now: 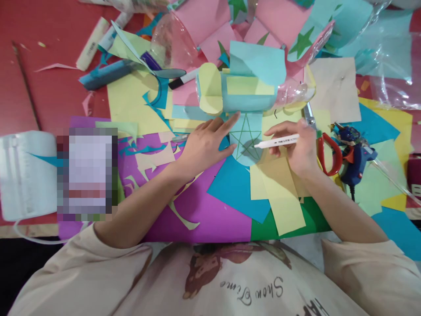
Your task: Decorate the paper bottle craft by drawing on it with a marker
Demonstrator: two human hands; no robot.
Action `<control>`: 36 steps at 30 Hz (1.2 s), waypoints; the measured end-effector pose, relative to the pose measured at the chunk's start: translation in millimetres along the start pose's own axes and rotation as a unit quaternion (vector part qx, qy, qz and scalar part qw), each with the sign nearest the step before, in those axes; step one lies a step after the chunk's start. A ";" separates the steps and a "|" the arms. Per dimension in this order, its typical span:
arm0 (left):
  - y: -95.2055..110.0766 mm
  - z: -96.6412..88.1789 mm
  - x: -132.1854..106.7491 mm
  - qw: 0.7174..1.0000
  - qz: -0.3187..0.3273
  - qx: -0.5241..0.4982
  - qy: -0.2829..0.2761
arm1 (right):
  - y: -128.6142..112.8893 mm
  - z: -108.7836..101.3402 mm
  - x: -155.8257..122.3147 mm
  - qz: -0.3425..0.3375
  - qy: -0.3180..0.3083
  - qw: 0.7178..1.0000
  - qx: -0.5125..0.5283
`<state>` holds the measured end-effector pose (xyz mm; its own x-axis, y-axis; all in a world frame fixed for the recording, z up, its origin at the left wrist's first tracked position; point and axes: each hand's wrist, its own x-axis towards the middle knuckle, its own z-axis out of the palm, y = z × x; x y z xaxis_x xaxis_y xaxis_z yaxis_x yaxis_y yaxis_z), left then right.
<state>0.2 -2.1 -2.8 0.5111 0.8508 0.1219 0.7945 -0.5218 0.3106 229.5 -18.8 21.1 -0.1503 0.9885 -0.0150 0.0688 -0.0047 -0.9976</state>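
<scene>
A star [246, 127] is drawn in thin green lines on the rounded light-blue flap [245, 160], which is placed just below the paper-covered bottle [251, 104]. The step in hand is judged to be the going-over or colouring of these lines. The white marker [279, 141] is held in the right hand [301, 149], its shaft pinched between closed fingers and its tip brought to the star's right side; whether the paper is touched by the tip cannot be told. The left hand [205, 142] is laid flat, its fingers apart and nothing gripped, with the index fingertip set near the flap's upper left and the thumb at its left edge.

For a clean result, light pressure is best kept at that edge so that the flap is not shifted. Short strokes should be made inside the lines, and fresh ink should not be brushed. A steadier hold may be needed, since loose yellow strips [284, 202] are spread just below.
</scene>
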 end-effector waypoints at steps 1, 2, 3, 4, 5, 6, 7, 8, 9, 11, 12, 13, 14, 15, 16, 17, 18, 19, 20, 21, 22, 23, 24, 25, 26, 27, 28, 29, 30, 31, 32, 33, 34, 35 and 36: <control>-0.8 0.5 -0.1 1.000 0.003 0.001 0.001 | -0.6 2.5 -0.8 0.009 -0.007 1.000 -0.010; -1.5 1.0 -0.2 1.000 0.005 0.002 0.001 | -1.3 4.9 -1.4 0.012 -0.012 1.000 -0.025; -2.0 1.5 -0.3 1.000 0.007 0.002 0.001 | -1.9 7.1 -2.0 0.009 -0.014 0.999 -0.041; -2.4 2.0 -0.5 1.000 0.007 0.003 0.000 | -2.2 8.9 -2.5 0.007 -0.018 0.998 -0.054; -2.7 2.4 -0.5 1.000 0.007 0.004 -0.001 | -2.0 10.4 -3.1 0.005 -0.022 0.998 -0.063; -2.8 2.7 -0.6 1.000 0.007 0.005 0.000 | -1.2 11.5 -3.7 0.004 -0.024 0.997 -0.067; -2.8 3.0 -0.6 1.000 0.007 0.007 -0.001 | 0.2 12.3 -4.4 0.004 -0.026 0.998 -0.065; -2.6 3.1 -0.6 1.000 0.007 0.011 -0.002 | 2.2 12.9 -5.2 0.003 -0.027 0.998 -0.060; -2.4 3.1 -0.6 1.000 0.008 0.016 -0.004 | 4.5 13.4 -6.1 0.003 -0.030 0.998 -0.054; -1.4 2.3 -0.5 1.000 0.009 0.025 -0.008 | 9.5 14.1 -8.0 0.002 -0.044 0.998 -0.045; -0.9 1.7 -0.4 1.000 0.010 0.028 -0.009 | 11.8 14.3 -8.7 0.000 -0.052 0.998 -0.042; -0.2 1.1 -0.4 0.999 0.011 0.030 -0.009 | 13.6 14.5 -9.2 -0.001 -0.058 0.997 -0.040; 0.4 0.4 -0.3 0.999 0.013 0.030 -0.008 | 15.0 14.6 -9.4 -0.002 -0.062 0.997 -0.042; 0.9 -0.2 -0.3 0.999 0.014 0.028 -0.006 | 15.8 14.5 -9.4 -0.002 -0.063 0.997 -0.044; 1.4 -0.6 -0.2 1.000 0.013 0.025 -0.005 | 16.0 14.4 -9.1 -0.003 -0.063 0.997 -0.045; 1.8 -0.7 -0.2 1.000 0.013 0.020 -0.004 | 15.8 14.1 -8.7 -0.004 -0.064 0.997 -0.044; 2.0 -0.7 -0.2 1.000 0.011 0.014 -0.004 | 15.3 13.7 -8.2 -0.006 -0.065 0.997 -0.041; 2.1 -0.5 -0.2 1.000 0.007 0.005 -0.003 | 14.4 13.3 -7.8 -0.007 -0.066 0.997 -0.038; 2.1 -0.1 -0.3 1.000 0.004 -0.004 -0.002 | 13.5 12.9 -7.4 -0.006 -0.065 0.997 -0.038; 2.0 0.4 -0.3 1.000 0.000 -0.014 0.000 | 12.6 12.6 -7.2 -0.003 -0.065 0.997 -0.042; 1.8 1.0 -0.3 1.000 -0.004 -0.022 0.002 | 11.7 12.3 -7.1 0.000 -0.063 0.997 -0.049; 1.5 1.6 -0.3 1.000 -0.006 -0.027 0.003 | 11.1 12.2 -7.0 0.005 -0.062 0.996 -0.057; 1.2 2.1 -0.3 1.000 -0.006 -0.029 0.004 | 10.6 12.1 -7.1 0.009 -0.061 0.996 -0.063; 0.9 2.5 -0.3 1.000 -0.006 -0.029 0.004 | 10.5 12.2 -7.1 0.012 -0.060 0.996 -0.067; 0.5 2.7 -0.3 1.000 -0.005 -0.027 0.005 | 10.6 12.2 -7.0 0.013 -0.060 0.996 -0.067; 0.2 2.8 -0.2 1.000 -0.005 -0.025 0.006 | 10.9 12.4 -6.9 0.013 -0.061 0.996 -0.065; -0.1 2.8 -0.2 1.000 -0.004 -0.024 0.007 | 11.3 12.5 -6.7 0.015 -0.062 0.996 -0.063; -0.5 2.7 0.0 1.000 -0.003 -0.024 0.007 | 11.8 12.6 -6.4 0.017 -0.064 0.996 -0.062; -0.7 2.5 0.1 1.000 -0.003 -0.025 0.005 | 12.3 12.7 -6.0 0.018 -0.067 0.996 -0.061; -1.0 2.2 0.3 1.000 -0.003 -0.027 0.001 | 12.7 12.7 -5.7 0.019 -0.070 0.996 -0.061; -1.2 1.9 0.5 1.000 -0.004 -0.029 -0.002 | 12.9 12.8 -5.3 0.020 -0.073 0.995 -0.062; -1.3 1.7 0.7 1.000 -0.006 -0.030 -0.005 | 13.1 12.8 -5.0 0.021 -0.075 0.995 -0.064; -1.4 1.5 0.8 1.000 -0.007 -0.029 -0.006 | 13.2 12.9 -4.6 0.021 -0.078 0.995 -0.066; -1.5 1.4 0.9 1.000 -0.008 -0.028 -0.005 | 13.3 13.0 -4.3 0.021 -0.080 0.994 -0.068; -1.5 1.3 0.9 1.000 -0.007 -0.026 -0.004 | 13.3 13.2 -4.1 0.021 -0.081 0.994 -0.069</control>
<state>-0.1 -0.6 -4.4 0.5025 0.8576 0.1093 0.7840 -0.5053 0.3605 218.0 -24.9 7.0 -0.3006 0.9505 -0.0782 0.2107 -0.0138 -0.9775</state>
